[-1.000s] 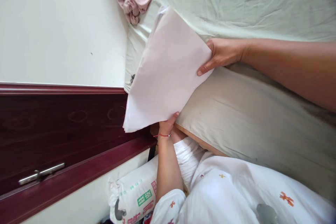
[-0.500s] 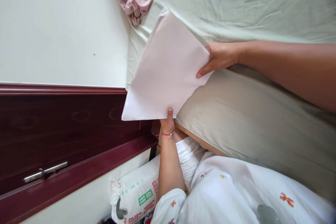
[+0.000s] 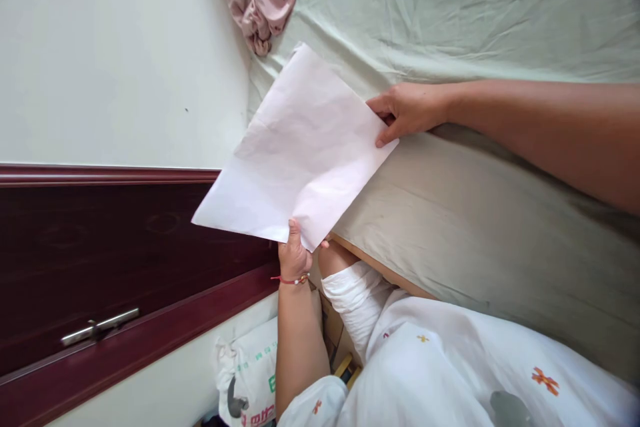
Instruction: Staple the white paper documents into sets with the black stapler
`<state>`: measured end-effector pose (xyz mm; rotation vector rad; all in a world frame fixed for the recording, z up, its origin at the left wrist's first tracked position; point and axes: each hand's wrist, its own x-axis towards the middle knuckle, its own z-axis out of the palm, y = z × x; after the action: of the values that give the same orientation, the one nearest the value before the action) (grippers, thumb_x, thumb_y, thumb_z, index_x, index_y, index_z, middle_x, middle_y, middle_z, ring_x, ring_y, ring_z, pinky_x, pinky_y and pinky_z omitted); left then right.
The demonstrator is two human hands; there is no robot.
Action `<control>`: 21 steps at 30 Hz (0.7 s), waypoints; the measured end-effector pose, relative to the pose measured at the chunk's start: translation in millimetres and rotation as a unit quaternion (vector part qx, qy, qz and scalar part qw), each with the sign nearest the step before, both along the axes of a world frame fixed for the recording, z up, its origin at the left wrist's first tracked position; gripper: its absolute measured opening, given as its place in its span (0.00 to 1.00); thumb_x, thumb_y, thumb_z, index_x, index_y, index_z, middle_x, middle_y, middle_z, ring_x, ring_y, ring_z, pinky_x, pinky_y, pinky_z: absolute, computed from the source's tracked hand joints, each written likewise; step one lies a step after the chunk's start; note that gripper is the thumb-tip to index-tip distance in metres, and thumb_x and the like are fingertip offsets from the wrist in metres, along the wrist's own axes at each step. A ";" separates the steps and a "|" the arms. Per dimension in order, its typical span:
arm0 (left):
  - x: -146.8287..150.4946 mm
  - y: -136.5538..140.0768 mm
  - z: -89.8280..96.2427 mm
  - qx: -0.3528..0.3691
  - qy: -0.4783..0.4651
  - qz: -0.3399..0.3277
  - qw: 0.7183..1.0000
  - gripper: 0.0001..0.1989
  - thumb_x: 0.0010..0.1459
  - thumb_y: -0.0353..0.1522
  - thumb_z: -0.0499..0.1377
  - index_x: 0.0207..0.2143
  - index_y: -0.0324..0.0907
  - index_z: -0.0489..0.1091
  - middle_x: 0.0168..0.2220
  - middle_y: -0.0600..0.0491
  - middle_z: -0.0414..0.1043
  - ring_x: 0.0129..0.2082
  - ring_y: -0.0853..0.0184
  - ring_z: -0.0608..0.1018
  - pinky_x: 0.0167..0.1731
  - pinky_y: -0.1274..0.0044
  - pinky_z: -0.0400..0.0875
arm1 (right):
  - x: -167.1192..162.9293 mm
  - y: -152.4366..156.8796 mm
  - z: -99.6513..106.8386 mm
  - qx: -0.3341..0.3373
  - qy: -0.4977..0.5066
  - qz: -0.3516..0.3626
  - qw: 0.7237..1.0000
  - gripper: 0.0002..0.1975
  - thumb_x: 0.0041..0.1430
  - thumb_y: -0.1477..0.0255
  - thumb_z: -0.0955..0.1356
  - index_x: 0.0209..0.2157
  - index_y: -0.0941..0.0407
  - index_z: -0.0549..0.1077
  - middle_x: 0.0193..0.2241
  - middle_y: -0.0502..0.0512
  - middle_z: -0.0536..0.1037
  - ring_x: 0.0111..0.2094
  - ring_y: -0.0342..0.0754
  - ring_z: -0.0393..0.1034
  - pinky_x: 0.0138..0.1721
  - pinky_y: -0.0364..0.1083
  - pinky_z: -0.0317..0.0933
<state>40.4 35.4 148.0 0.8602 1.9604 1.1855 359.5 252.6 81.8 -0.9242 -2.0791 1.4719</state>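
White paper, plain on the side facing me, is held up between both hands, tilted over the bed's edge. At its lower corner my left hand is closed on it, thumb on top and fingers underneath; a red string bracelet circles that wrist. My right hand pinches the right-hand edge, with the thumb near the corner. The sheet bends a little between the thumbs. How many sheets there are, I cannot tell.
Green-grey bedding covers the bed, with a crumpled pink cloth near the wall. A dark red wooden panel with a metal handle stands on the left. Below lies a white printed sack.
My left hand has moved left and down, and the paper's lower part with it. My right fingers have shifted along the edge. The paper now looks thinner and more creased.
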 end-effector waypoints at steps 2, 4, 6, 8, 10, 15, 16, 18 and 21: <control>-1.4 -4.4 17.3 -0.054 0.005 -0.023 0.998 0.37 0.46 0.58 0.73 0.45 0.39 0.75 0.29 0.52 0.81 0.16 0.66 0.78 0.17 0.75 0.79 | -0.2 0.8 -1.6 0.006 0.015 -0.004 1.000 0.29 0.52 0.71 0.81 0.57 0.54 0.78 0.28 0.41 0.78 0.33 0.42 0.71 0.44 0.41 0.62; -5.9 -8.4 32.9 -0.117 0.013 -0.044 0.992 0.37 0.45 0.60 0.73 0.42 0.38 0.75 0.25 0.52 0.79 0.13 0.65 0.77 0.11 0.77 0.73 | -0.1 3.5 -7.2 -0.008 0.054 -0.013 0.998 0.43 0.50 0.70 0.82 0.67 0.54 0.71 0.34 0.44 0.81 0.36 0.43 0.73 0.45 0.41 0.63; -12.5 -11.5 47.2 -0.191 0.014 -0.070 0.979 0.36 0.43 0.60 0.73 0.39 0.38 0.76 0.21 0.51 0.77 0.12 0.62 0.75 0.07 0.75 0.69 | 0.9 6.8 -14.2 -0.033 0.116 -0.017 0.993 0.49 0.50 0.66 0.82 0.72 0.53 0.65 0.44 0.49 0.82 0.43 0.44 0.75 0.47 0.40 0.65; -18.6 -12.5 60.2 -0.277 0.000 -0.120 0.953 0.34 0.43 0.60 0.73 0.34 0.39 0.78 0.18 0.48 0.75 0.11 0.59 0.75 0.06 0.72 0.69 | 3.1 9.1 -18.7 -0.062 0.172 -0.010 0.983 0.50 0.52 0.62 0.81 0.73 0.52 0.62 0.52 0.53 0.81 0.50 0.46 0.74 0.50 0.39 0.66; -21.5 -10.0 71.0 -0.355 -0.019 -0.195 0.914 0.33 0.46 0.61 0.71 0.28 0.38 0.78 0.16 0.44 0.74 0.11 0.58 0.75 0.08 0.70 0.70 | 6.2 8.8 -17.6 -0.086 0.192 0.020 0.977 0.47 0.57 0.60 0.79 0.73 0.55 0.63 0.55 0.56 0.80 0.54 0.46 0.74 0.53 0.40 0.65; -15.8 17.9 73.5 -0.413 -0.025 -0.342 0.843 0.31 0.57 0.57 0.67 0.28 0.35 0.77 0.19 0.42 0.77 0.15 0.59 0.79 0.12 0.75 0.72 | 13.2 1.0 1.5 -0.107 0.089 0.103 0.985 0.29 0.68 0.56 0.70 0.63 0.58 0.76 0.50 0.53 0.84 0.53 0.47 0.77 0.57 0.44 0.64; -13.8 26.5 69.1 -0.412 -0.024 -0.360 0.836 0.31 0.58 0.57 0.66 0.29 0.35 0.77 0.20 0.43 0.78 0.15 0.59 0.79 0.12 0.76 0.71 | 13.9 -0.1 4.7 -0.111 0.069 0.105 0.986 0.28 0.67 0.54 0.70 0.60 0.57 0.79 0.48 0.51 0.85 0.53 0.48 0.77 0.57 0.45 0.65; -9.8 44.6 57.5 -0.412 -0.021 -0.388 0.824 0.30 0.58 0.57 0.66 0.29 0.36 0.77 0.19 0.44 0.77 0.14 0.61 0.77 0.11 0.77 0.69 | 14.4 -0.6 8.4 -0.113 0.044 0.113 0.986 0.28 0.65 0.49 0.70 0.55 0.55 0.82 0.46 0.49 0.85 0.52 0.51 0.78 0.55 0.46 0.67; -4.9 68.1 39.1 -0.417 -0.010 -0.417 0.808 0.30 0.59 0.57 0.66 0.27 0.37 0.77 0.18 0.44 0.76 0.13 0.63 0.76 0.11 0.78 0.68 | 12.9 0.6 9.7 -0.084 0.012 0.137 0.987 0.29 0.63 0.51 0.71 0.55 0.58 0.82 0.44 0.48 0.86 0.48 0.49 0.79 0.53 0.45 0.66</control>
<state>35.4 103.5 187.1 1.0037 1.5160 -0.1953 372.3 253.2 91.5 -0.6947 -2.1558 1.8129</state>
